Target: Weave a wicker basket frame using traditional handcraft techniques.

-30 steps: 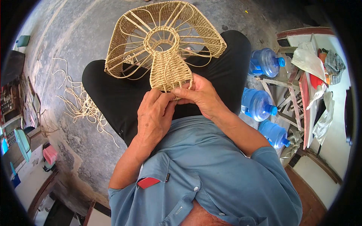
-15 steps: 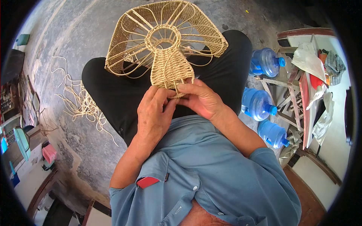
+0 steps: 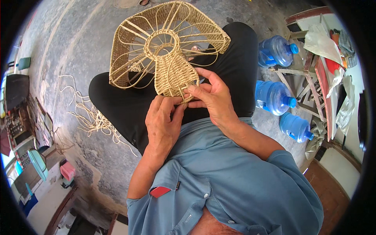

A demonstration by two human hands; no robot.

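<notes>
One lower edge of our basket (image 3: 172, 70), held above our lap (image 3: 123, 105), stays pinched in our left hand (image 3: 161, 121), while our right hand (image 3: 216, 101), gripping its corner, has stretched a finger upward, seemingly steadying the weave.

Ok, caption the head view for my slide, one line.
Left hand and right hand hold the near end of a woven piece, loose cord at left, blue bottles at right.

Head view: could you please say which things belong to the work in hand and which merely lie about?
Work: ringed tan woven-cord piece, in left hand and right hand; probably loose pale cord.
Lying about: three translucent blue bottles; pink boxy object.
</notes>
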